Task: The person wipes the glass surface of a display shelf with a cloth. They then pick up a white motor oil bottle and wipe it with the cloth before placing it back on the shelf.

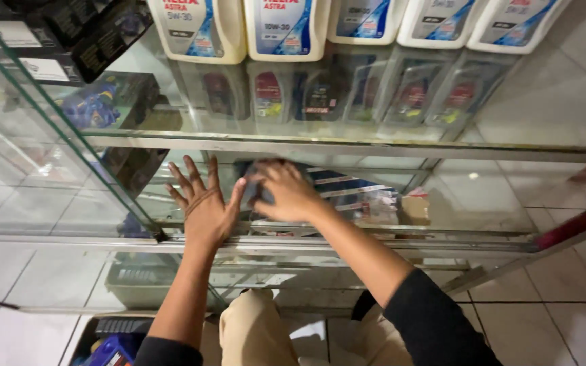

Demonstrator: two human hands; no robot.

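The bluish cloth point(260, 177) lies against the glass panel point(347, 196) of the display cabinet, under your right hand point(286, 193), whose grip is clenched on it. Your left hand point(205, 203) lies beside it, fingers spread, grip released. White oil jugs point(286, 27) stand above.

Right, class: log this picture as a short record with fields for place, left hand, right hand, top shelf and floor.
place: glass display case with metal-edged shelves
left hand: left hand flat, fingers spread, on the glass
right hand: right hand over a blurred grey-blue item; grip unclear
top shelf: row of white oil jugs, smaller bottles below
floor: pale tiles, blue container at lower left
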